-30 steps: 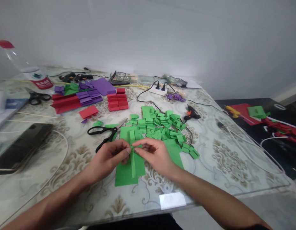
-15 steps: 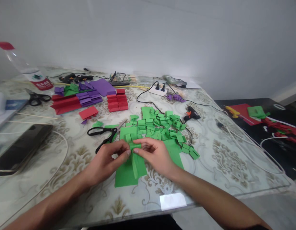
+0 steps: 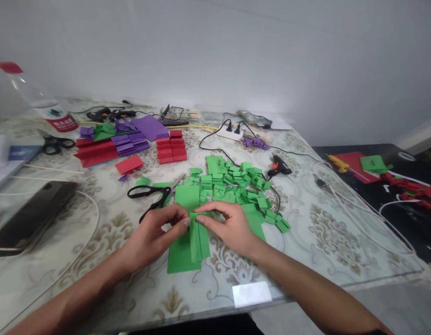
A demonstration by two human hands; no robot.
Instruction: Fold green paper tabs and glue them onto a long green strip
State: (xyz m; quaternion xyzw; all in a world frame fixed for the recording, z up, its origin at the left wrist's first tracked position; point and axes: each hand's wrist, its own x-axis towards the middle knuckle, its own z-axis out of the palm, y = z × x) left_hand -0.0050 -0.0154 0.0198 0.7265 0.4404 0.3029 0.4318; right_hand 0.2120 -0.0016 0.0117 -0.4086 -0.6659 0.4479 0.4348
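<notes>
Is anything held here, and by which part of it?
Yes, a folded green paper strip: the left grip and right grip pinch it at its far, folded end.

Fingers [image 3: 174, 212] bare, nails short — forearms [image 3: 90, 277] bare — black clothing [image 3: 201, 325] low between them.

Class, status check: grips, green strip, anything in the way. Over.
Left grip and right grip pinching green strip at its far end. Green sheet beneath. Scissors near left grip, clear of strip.

The bottle [image 3: 44, 100] (red-capped) stands beyond a dark phone [image 3: 34, 216] and two thin sticks [image 3: 53, 168].
</notes>
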